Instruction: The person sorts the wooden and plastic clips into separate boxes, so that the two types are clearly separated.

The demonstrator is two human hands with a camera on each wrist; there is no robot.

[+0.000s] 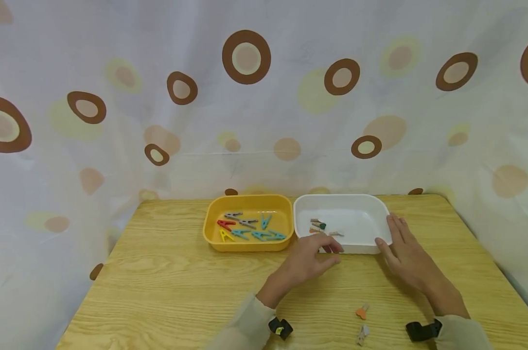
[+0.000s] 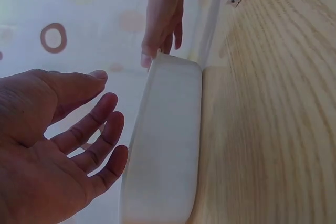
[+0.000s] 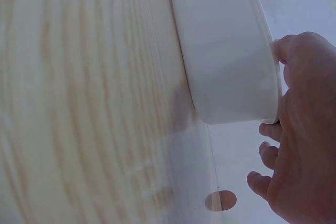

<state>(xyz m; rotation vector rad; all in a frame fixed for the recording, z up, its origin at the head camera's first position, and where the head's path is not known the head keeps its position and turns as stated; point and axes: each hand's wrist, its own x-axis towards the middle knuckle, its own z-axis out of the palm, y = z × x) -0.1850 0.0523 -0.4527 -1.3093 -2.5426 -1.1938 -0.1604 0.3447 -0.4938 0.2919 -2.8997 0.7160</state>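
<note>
White tray (image 1: 379, 212) on table (image 1: 167, 277), right of yellow tray (image 1: 211, 228); few pegs (image 1: 318, 226) inside. Right hand (image 1: 406, 255) laid against tray's right rim, fingers straight. Left hand (image 1: 309, 260) spread at near rim, nothing held. Step judged: tray being steadied; orange peg (image 1: 362, 311) on table near wrists is to be fetched next.

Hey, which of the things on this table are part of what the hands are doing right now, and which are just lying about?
In use:
white tray, right hand against its corner
left hand, open at its front rim
small clips inside it

Lying about:
yellow tray of coloured pegs
two loose clips on the wooden table
</note>
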